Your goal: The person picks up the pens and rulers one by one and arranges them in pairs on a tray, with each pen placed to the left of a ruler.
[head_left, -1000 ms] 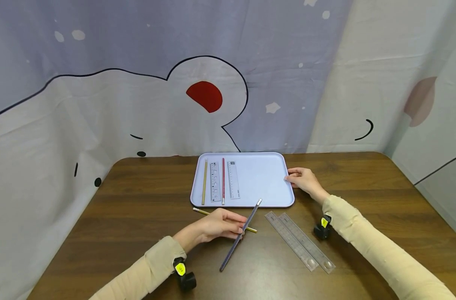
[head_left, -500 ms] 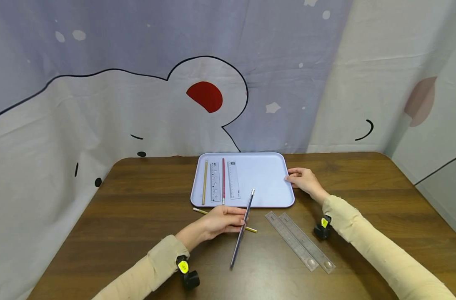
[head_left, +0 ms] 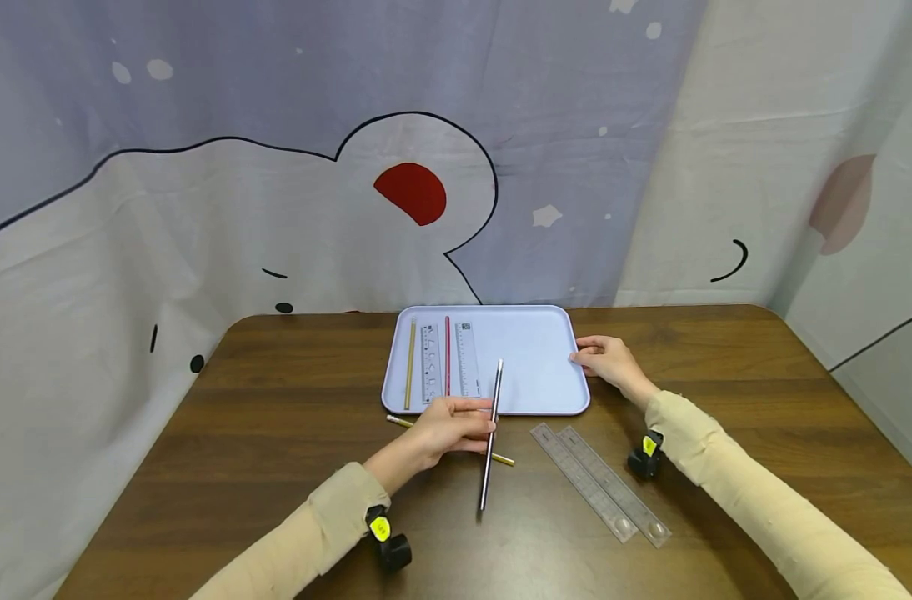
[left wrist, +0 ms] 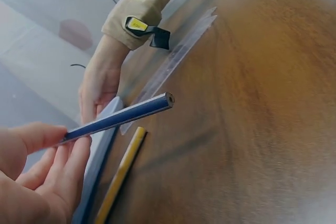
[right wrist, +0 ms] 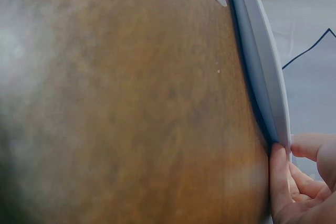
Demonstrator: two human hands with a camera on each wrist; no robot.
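Pinching the blue pencil (head_left: 489, 450) between thumb and fingers, the left hand (head_left: 448, 431) holds it above the tabletop (head_left: 276, 433), and both pencil ends stick out past the fingers. Its white-tipped end points toward the tray (head_left: 531, 350). The right hand (head_left: 609, 362) grips the tray's right rim, its fingers narrow around this edge. A yellow pencil (head_left: 504, 459) lies below the left hand.

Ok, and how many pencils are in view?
4: a gold pencil and a red pencil on the tray, a blue pencil pinched in the left hand, and a yellow pencil on the table, partly hidden by that hand in the head view.
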